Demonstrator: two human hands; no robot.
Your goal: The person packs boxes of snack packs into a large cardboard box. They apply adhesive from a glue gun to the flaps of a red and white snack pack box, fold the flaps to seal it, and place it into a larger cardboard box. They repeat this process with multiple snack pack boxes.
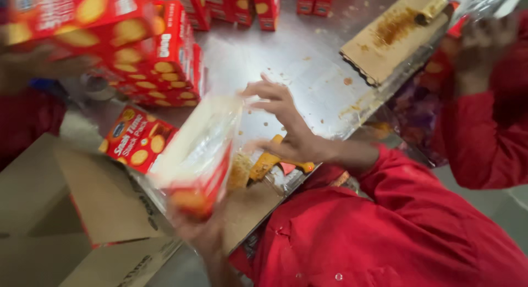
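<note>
I see the red cardboard snack box in clear plastic wrap (201, 155), blurred, tilted upright in my left hand's (201, 226) grasp.

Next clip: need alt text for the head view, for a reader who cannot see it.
Seen from above, a person in red sleeves holds a blurred red snack box with the left hand while the right hand spreads open beside it over a steel table. More red snack boxes are stacked behind, and an open cardboard carton sits below.
</note>
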